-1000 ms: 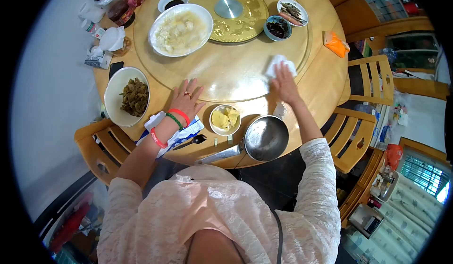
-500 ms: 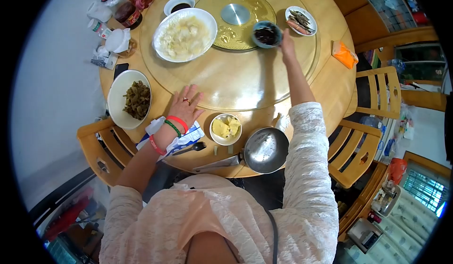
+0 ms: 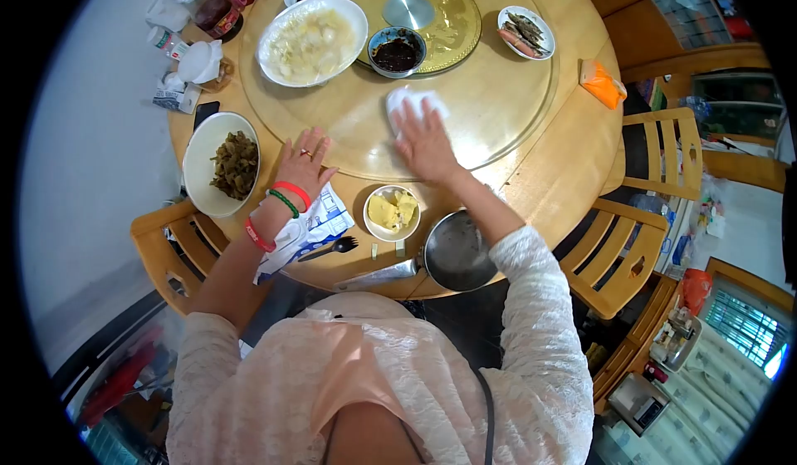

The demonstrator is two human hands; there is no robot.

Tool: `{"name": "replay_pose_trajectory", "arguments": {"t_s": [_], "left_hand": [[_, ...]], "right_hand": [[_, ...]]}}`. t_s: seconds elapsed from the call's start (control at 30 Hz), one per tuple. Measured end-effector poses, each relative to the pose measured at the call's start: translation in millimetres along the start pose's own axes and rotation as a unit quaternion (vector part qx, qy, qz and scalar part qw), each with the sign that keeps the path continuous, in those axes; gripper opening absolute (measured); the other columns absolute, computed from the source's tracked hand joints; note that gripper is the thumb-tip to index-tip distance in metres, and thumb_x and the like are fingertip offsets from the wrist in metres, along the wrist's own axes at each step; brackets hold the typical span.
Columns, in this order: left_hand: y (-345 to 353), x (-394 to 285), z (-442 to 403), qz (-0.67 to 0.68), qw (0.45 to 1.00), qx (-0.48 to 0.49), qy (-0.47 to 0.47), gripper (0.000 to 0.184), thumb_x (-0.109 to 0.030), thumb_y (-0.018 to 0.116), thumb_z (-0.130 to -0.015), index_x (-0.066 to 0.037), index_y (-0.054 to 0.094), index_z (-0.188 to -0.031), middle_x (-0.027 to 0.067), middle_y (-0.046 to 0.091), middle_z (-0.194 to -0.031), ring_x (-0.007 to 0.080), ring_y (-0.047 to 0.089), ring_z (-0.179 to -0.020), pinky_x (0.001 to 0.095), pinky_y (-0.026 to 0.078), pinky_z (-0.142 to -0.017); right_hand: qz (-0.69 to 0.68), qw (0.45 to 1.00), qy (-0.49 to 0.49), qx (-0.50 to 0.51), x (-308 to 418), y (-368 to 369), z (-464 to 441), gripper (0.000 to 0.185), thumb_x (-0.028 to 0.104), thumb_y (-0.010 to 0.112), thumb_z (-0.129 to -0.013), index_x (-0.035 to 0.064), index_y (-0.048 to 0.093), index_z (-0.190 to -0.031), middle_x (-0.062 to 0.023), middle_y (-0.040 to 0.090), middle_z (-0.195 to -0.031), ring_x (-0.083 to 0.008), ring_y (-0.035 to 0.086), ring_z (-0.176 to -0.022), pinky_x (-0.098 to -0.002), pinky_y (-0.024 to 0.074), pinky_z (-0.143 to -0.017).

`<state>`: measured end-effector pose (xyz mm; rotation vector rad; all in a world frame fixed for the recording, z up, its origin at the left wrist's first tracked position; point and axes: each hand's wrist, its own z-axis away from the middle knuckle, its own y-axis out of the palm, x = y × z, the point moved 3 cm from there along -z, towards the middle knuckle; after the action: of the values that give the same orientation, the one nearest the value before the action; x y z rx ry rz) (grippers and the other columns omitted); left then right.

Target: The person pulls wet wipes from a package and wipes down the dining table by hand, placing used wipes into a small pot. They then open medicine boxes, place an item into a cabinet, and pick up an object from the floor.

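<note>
My right hand [image 3: 427,145] lies with its fingers spread over a white tissue [image 3: 407,108] on the glass turntable; the tissue is slightly blurred. My left hand [image 3: 304,166] rests flat and open near the turntable's edge, touching no dish. Just beyond my right hand, a blue bowl of dark sauce [image 3: 397,52] stands at the rim of the gold centre disc [image 3: 448,17]. To its left is a large white bowl of pale food under plastic wrap [image 3: 312,41]. A small white bowl with yellow pieces [image 3: 392,213] sits between my forearms.
A metal pan [image 3: 459,251] overhangs the table's near edge, with a black fork [image 3: 329,248] to its left. A bowl of brown food [image 3: 221,164] is at left. A plate of small fish [image 3: 525,33] and an orange packet [image 3: 603,85] are at right. Jars [image 3: 217,22] line the wall.
The blue sauce bowl has moved left and my right hand has let go of it. That hand has come nearer and left, onto the white tissue. My left hand stays in place.
</note>
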<state>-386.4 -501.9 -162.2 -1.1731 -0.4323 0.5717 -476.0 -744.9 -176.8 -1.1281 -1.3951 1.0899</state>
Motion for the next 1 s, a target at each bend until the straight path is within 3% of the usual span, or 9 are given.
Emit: {"name": "replay_pose_trajectory", "arguments": {"t_s": [0.1,0.17,0.23,0.3,0.5,0.6,0.7,0.83,1.0], "left_hand": [[3,13,-3,-0.001,1.000,0.006,-0.010,0.063,-0.049,0.035,-0.094,-0.010,0.029,-0.142,0.0088,0.019,-0.151,0.0259,0.018,-0.139,0.0482,0.016,-0.111],[7,21,-4,-0.030,1.000,0.006,-0.009,0.063,-0.049,0.035,-0.094,-0.009,0.030,-0.142,0.0092,0.019,-0.151,0.0258,0.019,-0.138,0.0481,0.017,-0.110],[5,26,-5,-0.030,0.999,0.006,-0.021,0.063,-0.049,0.035,-0.094,-0.009,0.031,-0.141,0.0092,0.020,-0.151,0.0249,0.020,-0.138,0.0476,0.018,-0.110],[2,33,-5,-0.026,0.999,0.001,-0.019,0.063,-0.050,0.034,-0.094,-0.009,0.031,-0.141,0.0086,0.021,-0.151,0.0240,0.020,-0.138,0.0472,0.018,-0.110],[3,47,-6,-0.007,0.998,-0.054,-0.019,0.057,-0.042,0.039,-0.094,-0.006,0.034,-0.138,0.0118,0.028,-0.147,0.0265,0.027,-0.135,0.0454,0.023,-0.109],[-40,24,21,0.079,0.977,-0.199,0.006,0.048,-0.026,0.050,-0.090,0.000,0.042,-0.130,0.0203,0.037,-0.138,0.0337,0.033,-0.129,0.0464,0.025,-0.108],[-43,19,48,0.136,0.961,-0.240,-0.027,0.046,-0.014,0.050,-0.087,0.001,0.041,-0.129,0.0209,0.040,-0.136,0.0351,0.037,-0.126,0.0443,0.028,-0.106],[-31,19,91,0.273,0.938,-0.198,-0.084,0.047,-0.004,0.050,-0.083,0.001,0.040,-0.129,0.0211,0.044,-0.131,0.0364,0.043,-0.119,0.0397,0.036,-0.101],[-31,28,149,0.327,0.913,-0.235,-0.064,0.046,-0.002,0.050,-0.083,0.004,0.039,-0.127,0.0210,0.045,-0.128,0.0382,0.046,-0.114,0.0418,0.038,-0.096]], "right_hand": [[-0.091,0.993,-0.045,0.067,14,-15,35,0.055,0.037,0.042,-0.093,0.0112,0.031,-0.141,-0.0160,0.022,-0.149,-0.0422,0.018,-0.136,-0.0515,0.0177,-0.110],[-0.078,0.996,0.017,-0.026,-52,-4,38,0.054,0.034,0.041,-0.094,0.0104,0.031,-0.142,-0.0194,0.021,-0.148,-0.0427,0.021,-0.135,-0.0507,0.0184,-0.109],[0.189,0.979,0.058,0.050,-147,2,41,0.056,0.034,0.041,-0.094,0.0047,0.030,-0.141,-0.0225,0.022,-0.147,-0.0443,0.023,-0.133,-0.0505,0.0182,-0.109],[0.113,0.978,0.172,-0.039,-207,17,37,0.061,0.035,0.042,-0.092,-0.0022,0.028,-0.139,-0.0249,0.023,-0.146,-0.0454,0.021,-0.133,-0.0507,0.0163,-0.109],[-0.078,0.995,0.059,-0.014,-2,23,-38,0.079,0.040,0.047,-0.089,-0.0038,0.009,-0.143,-0.0267,0.013,-0.148,-0.0433,0.011,-0.137,-0.0506,0.0109,-0.111],[-0.115,0.993,-0.015,0.003,84,45,-78,0.075,0.042,0.046,-0.089,-0.0022,0.018,-0.143,-0.0224,0.012,-0.150,-0.0396,0.005,-0.139,-0.0478,0.0056,-0.113],[-0.041,0.991,-0.085,0.096,164,47,-130,0.071,0.043,0.042,-0.089,0.0004,0.023,-0.143,-0.0194,0.011,-0.151,-0.0372,0.008,-0.140,-0.0463,0.0073,-0.113],[-0.085,0.987,-0.114,0.080,188,56,-158,0.060,0.037,0.038,-0.093,0.0027,0.026,-0.142,-0.0151,0.016,-0.151,-0.0341,0.011,-0.140,-0.0451,0.0121,-0.113],[-0.062,0.967,-0.216,0.123,103,10,-38,0.058,0.040,0.036,-0.095,0.0034,0.030,-0.140,-0.0131,0.020,-0.150,-0.0306,0.016,-0.139,-0.0421,0.0159,-0.112]]}}
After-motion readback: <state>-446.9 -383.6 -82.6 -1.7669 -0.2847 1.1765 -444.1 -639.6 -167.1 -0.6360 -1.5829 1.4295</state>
